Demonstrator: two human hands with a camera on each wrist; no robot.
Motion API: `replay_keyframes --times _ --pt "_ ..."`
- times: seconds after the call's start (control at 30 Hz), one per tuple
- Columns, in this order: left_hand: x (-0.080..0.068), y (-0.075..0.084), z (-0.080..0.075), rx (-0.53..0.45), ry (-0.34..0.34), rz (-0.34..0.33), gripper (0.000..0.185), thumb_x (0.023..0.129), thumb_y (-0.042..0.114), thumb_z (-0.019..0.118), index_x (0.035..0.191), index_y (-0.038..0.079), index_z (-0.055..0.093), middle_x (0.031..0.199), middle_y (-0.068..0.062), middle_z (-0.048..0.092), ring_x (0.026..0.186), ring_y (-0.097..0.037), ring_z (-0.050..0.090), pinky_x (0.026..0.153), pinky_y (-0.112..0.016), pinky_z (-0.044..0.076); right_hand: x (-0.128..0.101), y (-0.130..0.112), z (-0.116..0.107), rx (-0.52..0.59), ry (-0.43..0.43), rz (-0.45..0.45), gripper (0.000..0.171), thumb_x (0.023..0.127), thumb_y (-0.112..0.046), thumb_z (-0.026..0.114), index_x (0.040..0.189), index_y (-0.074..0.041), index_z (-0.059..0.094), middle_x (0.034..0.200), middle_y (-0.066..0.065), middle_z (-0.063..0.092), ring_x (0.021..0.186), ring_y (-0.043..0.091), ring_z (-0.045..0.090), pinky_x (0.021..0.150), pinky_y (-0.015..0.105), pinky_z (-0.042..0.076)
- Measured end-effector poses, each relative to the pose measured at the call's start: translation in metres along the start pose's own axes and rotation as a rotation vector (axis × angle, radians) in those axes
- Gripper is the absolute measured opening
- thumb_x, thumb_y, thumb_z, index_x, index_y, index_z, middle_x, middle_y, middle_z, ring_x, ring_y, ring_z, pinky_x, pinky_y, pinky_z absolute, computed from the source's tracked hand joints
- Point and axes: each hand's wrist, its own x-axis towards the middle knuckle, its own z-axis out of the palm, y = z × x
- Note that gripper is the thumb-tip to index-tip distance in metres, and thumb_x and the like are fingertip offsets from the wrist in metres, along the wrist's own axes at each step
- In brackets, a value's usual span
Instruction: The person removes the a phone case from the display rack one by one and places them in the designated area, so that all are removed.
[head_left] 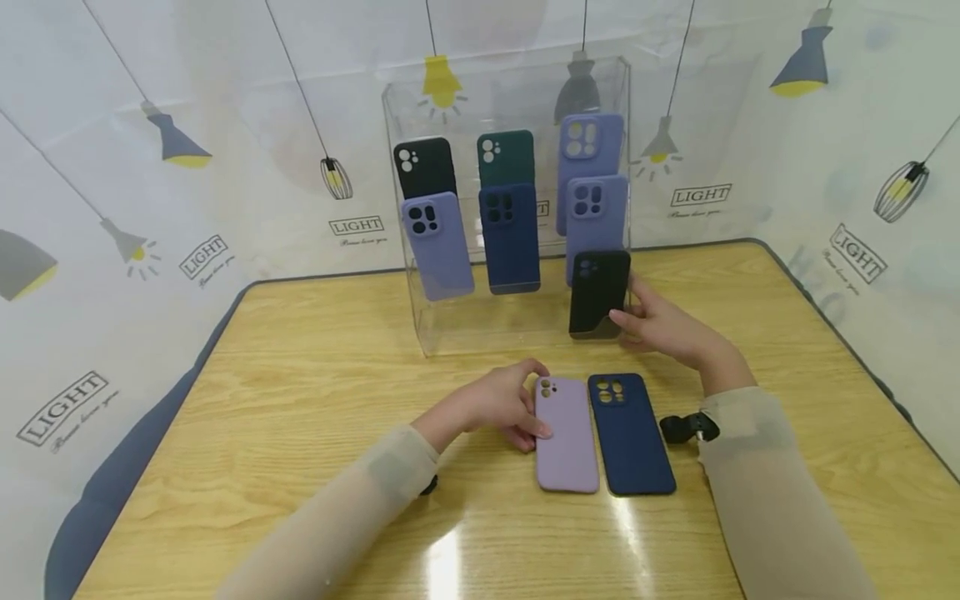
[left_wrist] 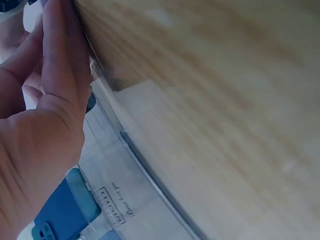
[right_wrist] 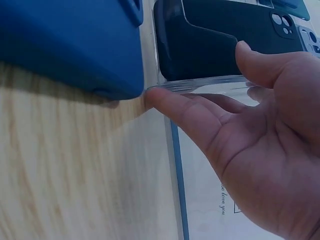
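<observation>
Desk (head_left: 285, 392), in the head view, carries a lilac case (head_left: 567, 446) and, just beside it, a navy case (head_left: 633, 446); the left hand (head_left: 498, 404) has a curled grip on the lilac case's left edge. The right hand (head_left: 663, 329) touches a black case (head_left: 598, 292) in the clear rack's (head_left: 480, 329) lower right pocket. In the left wrist view, fingers hide that hold. The right wrist view alone reveals the right grip spread wide, thumb at the black case, fingers outside the rack's side wall.
</observation>
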Motion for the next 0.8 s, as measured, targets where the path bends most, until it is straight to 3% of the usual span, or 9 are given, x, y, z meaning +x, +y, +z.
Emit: replay_keyframes --times 0.13,0.3,0.43,0.57,0.7,0.8 --pt "-0.001 0.004 0.001 0.077 0.008 0.001 0.083 0.08 0.008 0.08 0.146 0.017 0.031 0.085 -0.014 0.068 0.061 -0.026 0.069 0.058 -0.039 0.062 0.001 -0.002 0.002 -0.02 -0.018 -0.015 0.079 0.105 -0.025 0.045 0.149 -0.054 -0.013 0.162 0.025 0.011 0.137 0.049 0.038 0.101 0.058 0.047" --pt "0.001 0.007 0.002 0.103 0.001 -0.002 0.086 0.08 0.011 0.081 0.148 0.018 0.029 0.084 -0.013 0.069 0.06 -0.025 0.068 0.057 -0.039 0.062 0.002 -0.003 0.003 -0.051 -0.015 -0.003 0.077 0.106 -0.025 0.044 0.152 -0.048 -0.013 0.164 0.02 0.003 0.131 0.048 0.046 0.1 0.056 0.049" --pt "0.002 0.007 -0.001 0.097 -0.008 -0.003 0.09 0.081 0.018 0.081 0.152 0.021 0.025 0.087 -0.013 0.07 0.062 -0.028 0.069 0.058 -0.04 0.062 0.0 -0.004 0.002 -0.087 -0.024 0.041 0.075 0.106 -0.031 0.042 0.157 -0.029 -0.013 0.163 0.022 0.003 0.128 0.049 0.049 0.102 0.056 0.048" --pt "0.004 0.004 -0.012 0.084 0.056 -0.002 0.091 0.083 0.025 0.08 0.154 0.023 0.022 0.096 -0.011 0.069 0.065 -0.03 0.071 0.058 -0.042 0.062 -0.001 -0.005 0.002 -0.105 -0.031 0.095 0.08 0.106 -0.036 0.041 0.156 -0.012 -0.016 0.161 0.029 0.005 0.131 0.047 0.047 0.106 0.055 0.044" --pt "0.005 0.001 -0.027 0.056 0.13 0.006 0.09 0.085 0.032 0.078 0.155 0.024 0.021 0.11 -0.013 0.065 0.066 -0.031 0.071 0.059 -0.043 0.062 -0.001 -0.005 0.001 -0.099 -0.039 0.117 0.082 0.106 -0.037 0.04 0.154 -0.008 -0.019 0.161 0.03 0.002 0.132 0.046 0.046 0.109 0.056 0.042" --pt "0.003 0.004 -0.036 0.031 0.167 0.053 0.088 0.085 0.034 0.077 0.154 0.026 0.023 0.118 -0.015 0.061 0.068 -0.031 0.071 0.063 -0.045 0.062 -0.002 -0.005 0.001 -0.103 -0.041 0.122 0.083 0.106 -0.037 0.04 0.154 -0.006 -0.021 0.16 0.031 0.002 0.132 0.046 0.046 0.109 0.056 0.042"
